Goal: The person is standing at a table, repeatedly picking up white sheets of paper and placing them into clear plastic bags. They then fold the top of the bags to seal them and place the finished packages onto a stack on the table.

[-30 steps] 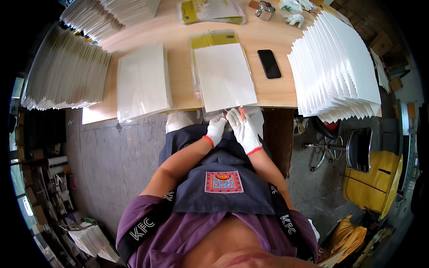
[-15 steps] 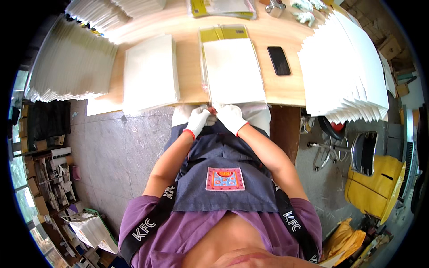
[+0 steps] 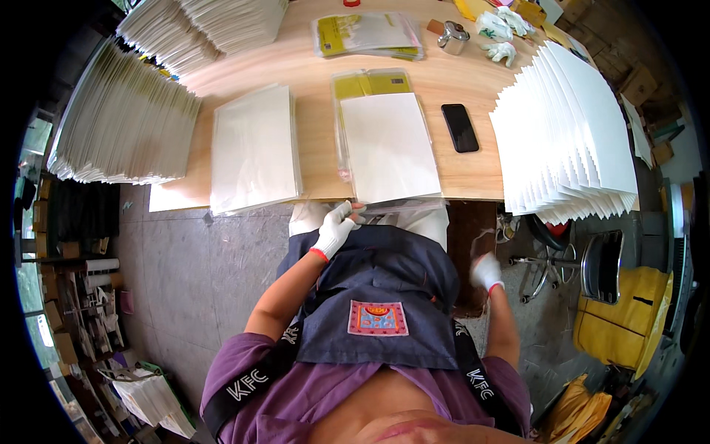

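Note:
A white sheet [image 3: 388, 144] lies in a clear plastic sleeve whose loose flap [image 3: 403, 209] hangs over the table's front edge. Beneath it are more sleeves with a yellow band [image 3: 373, 83]. My left hand [image 3: 336, 231], in a white glove with bare fingertips, is at the flap's left end, fingers curled in on its edge. Out to the right, below the table edge, my right hand [image 3: 487, 272] is gloved, closed and blurred. A thin, see-through strip of film [image 3: 484, 240] seems to trail up from it.
Left of the sleeve lies a stack of sleeved sheets [image 3: 254, 148]; taller paper stacks [image 3: 126, 118] stand farther left. A black phone [image 3: 460, 127] lies right, beside fanned white sheets [image 3: 566, 140]. Behind are yellow-printed sleeves [image 3: 367, 35], a tape dispenser [image 3: 452, 37] and gloves [image 3: 500, 52].
My right hand has left the flap and swung right and down, away from my left hand. The left stays at the table edge. The whole table sits lower in view.

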`<state>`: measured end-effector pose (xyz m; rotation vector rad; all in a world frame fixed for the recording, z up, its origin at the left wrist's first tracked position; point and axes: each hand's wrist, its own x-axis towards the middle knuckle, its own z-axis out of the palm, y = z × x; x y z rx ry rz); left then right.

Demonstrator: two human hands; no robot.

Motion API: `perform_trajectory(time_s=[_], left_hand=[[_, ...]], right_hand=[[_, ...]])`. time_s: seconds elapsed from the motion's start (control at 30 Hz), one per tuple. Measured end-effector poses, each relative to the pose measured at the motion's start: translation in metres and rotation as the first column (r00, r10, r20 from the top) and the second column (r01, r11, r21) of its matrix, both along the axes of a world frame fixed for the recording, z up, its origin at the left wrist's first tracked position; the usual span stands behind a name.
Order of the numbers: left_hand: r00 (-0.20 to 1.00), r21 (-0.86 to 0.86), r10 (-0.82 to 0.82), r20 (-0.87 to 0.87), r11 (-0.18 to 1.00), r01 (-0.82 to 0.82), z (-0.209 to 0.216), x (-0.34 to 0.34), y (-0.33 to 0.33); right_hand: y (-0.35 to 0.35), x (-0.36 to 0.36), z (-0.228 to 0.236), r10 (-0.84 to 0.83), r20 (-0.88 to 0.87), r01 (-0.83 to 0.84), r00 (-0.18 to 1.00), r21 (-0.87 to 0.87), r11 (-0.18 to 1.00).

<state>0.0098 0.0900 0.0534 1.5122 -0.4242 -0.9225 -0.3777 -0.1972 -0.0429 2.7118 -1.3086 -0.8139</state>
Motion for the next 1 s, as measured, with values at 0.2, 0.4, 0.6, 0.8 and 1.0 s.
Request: perform_trajectory(time_s=[0.2, 0.4, 0.6, 0.8, 1.0], left_hand=[[0.443, 0.238, -0.129, 0.887, 0.951, -0.199, -0.003, 0.001, -0.001], [0.206, 0.122, -0.133, 0.969, 0.990, 0.069, 0.007, 0.017, -0.011], [0.372, 0.089, -0.038, 0.928, 0.989, -0.121, 0.010, 0.014, 0.000], [0.607, 0.052, 0.144, 0.781, 0.955, -0.293, -0.013, 0.011, 0.000], [0.894, 0.002, 0.448, -0.005, 0.894, -0.448, -0.001, 0.016, -0.013]], right_hand=[[0.040, 0.090, 0.107, -0.164, 0.254, 0.022, 0.953, 0.483, 0.875], [0.067, 0.217, 0.164, 0.429, 0.793, -0.489, 0.433, -0.193, 0.851], [0.037, 0.235, 0.130, 0.422, 0.736, -0.505, 0.530, -0.125, 0.854], [0.043, 0.242, 0.122, 0.217, 0.846, -0.300, 0.486, -0.072, 0.951], [0.039, 0.253, 0.115, 0.039, 0.844, 0.021, 0.534, -0.059, 0.998]])
